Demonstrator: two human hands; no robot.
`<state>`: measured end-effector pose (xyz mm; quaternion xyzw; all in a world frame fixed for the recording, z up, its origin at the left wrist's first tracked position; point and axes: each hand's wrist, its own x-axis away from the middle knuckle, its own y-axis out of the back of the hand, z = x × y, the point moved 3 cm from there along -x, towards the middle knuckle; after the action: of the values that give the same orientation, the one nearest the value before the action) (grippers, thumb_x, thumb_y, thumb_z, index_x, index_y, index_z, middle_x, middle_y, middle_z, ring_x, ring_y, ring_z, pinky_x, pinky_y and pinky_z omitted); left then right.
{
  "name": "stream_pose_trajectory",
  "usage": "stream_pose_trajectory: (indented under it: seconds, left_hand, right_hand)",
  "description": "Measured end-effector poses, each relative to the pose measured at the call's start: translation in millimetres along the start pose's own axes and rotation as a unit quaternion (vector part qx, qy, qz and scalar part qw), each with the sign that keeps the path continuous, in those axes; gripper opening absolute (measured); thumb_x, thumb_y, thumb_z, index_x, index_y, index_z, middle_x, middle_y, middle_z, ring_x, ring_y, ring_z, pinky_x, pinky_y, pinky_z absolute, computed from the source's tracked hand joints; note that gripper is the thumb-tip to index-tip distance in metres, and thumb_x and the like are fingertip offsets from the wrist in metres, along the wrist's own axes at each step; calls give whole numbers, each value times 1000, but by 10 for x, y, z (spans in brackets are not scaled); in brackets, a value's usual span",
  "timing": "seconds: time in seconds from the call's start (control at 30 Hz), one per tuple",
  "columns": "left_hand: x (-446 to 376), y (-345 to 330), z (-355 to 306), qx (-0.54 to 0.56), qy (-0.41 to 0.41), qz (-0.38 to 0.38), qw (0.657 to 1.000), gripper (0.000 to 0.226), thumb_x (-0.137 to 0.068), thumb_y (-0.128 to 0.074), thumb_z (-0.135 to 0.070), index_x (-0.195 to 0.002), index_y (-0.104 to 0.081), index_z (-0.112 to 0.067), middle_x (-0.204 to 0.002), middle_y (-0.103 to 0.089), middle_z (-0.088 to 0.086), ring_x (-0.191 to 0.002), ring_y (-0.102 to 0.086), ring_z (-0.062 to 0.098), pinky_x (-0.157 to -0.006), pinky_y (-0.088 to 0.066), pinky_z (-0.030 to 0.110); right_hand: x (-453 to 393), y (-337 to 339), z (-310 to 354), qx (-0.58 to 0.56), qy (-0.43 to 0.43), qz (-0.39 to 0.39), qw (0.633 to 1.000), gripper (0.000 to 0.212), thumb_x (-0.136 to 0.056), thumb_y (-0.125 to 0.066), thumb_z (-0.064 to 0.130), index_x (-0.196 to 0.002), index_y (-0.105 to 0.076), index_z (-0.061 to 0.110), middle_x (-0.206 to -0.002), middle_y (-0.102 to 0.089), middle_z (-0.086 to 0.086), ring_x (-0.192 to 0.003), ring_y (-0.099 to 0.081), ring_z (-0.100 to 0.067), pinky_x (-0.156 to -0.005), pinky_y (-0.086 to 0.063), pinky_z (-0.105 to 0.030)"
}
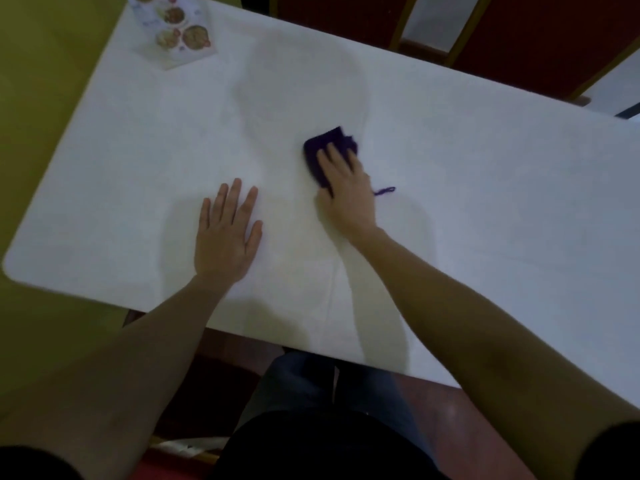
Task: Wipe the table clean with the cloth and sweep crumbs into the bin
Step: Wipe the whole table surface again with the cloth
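Observation:
A dark purple cloth (325, 145) lies folded near the middle of the white table (485, 188). My right hand (346, 188) presses flat on the cloth's near half, thumb hooked around its left edge; a loose purple thread (384, 191) trails out to the right of the hand. My left hand (227, 233) rests palm down on the bare tabletop to the left, fingers spread, holding nothing. No crumbs or bin show in the head view.
A standing menu card (176, 29) with food pictures sits at the table's far left corner. Red chair backs (519, 32) line the far edge. Yellow floor (38, 98) lies to the left. My legs are under the near edge.

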<state>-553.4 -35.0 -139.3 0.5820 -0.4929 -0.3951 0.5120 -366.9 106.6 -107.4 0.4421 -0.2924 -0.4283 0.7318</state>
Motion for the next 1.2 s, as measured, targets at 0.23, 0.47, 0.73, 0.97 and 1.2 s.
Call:
stream_pose_trajectory:
  seconds: [0.23,0.47,0.73,0.97,1.2]
  left_hand:
    - [-351,143,-13,49,6,-28,998,55,-97,-37,-43,-141,-47,-13,-151,-43,13,-139,-38,33,-116,-24,45]
    - [-1229,70,-191,17,-3,1,1000,67,-100,-23,-51,-157,-20,-17,-166,-16,7,-153,-12,25,-123,-5,49]
    - [-1271,8,-148,-11,2,-18,1000,67,-100,-21,-53,-158,-17,-19,-166,-15,5,-153,-12,25,-123,-9,50]
    - [-1261,7,-183,-13,10,-9,1000,69,-100,-14,-54,-159,-13,-20,-167,-10,5,-154,-6,24,-124,-6,50]
    - [-1307,19,-196,-15,0,-15,1000,68,-100,-19,-53,-158,-17,-18,-166,-13,6,-154,-10,26,-123,-9,51]
  right_hand:
    - [847,148,-533,16,3,-1,1000,62,-88,-57,23,-148,-41,22,-156,-34,1,-147,-22,-26,-117,-19,-40]
    - [177,743,-1417,14,-202,-97,975,63,-92,-46,24,-153,-29,23,-161,-23,1,-148,-13,-25,-120,-13,-40]
    - [-1044,457,-737,8,-138,-85,987,63,-91,-47,22,-152,-32,20,-159,-28,-2,-147,-18,-31,-118,-22,-45]
    - [-390,155,-337,1,25,1,1000,61,-92,-53,23,-150,-36,24,-158,-30,4,-148,-18,-26,-117,-10,-32]
    - [-227,786,-1458,-4,-165,-88,982,63,-90,-52,23,-150,-35,24,-159,-29,3,-147,-17,-23,-120,-16,-40]
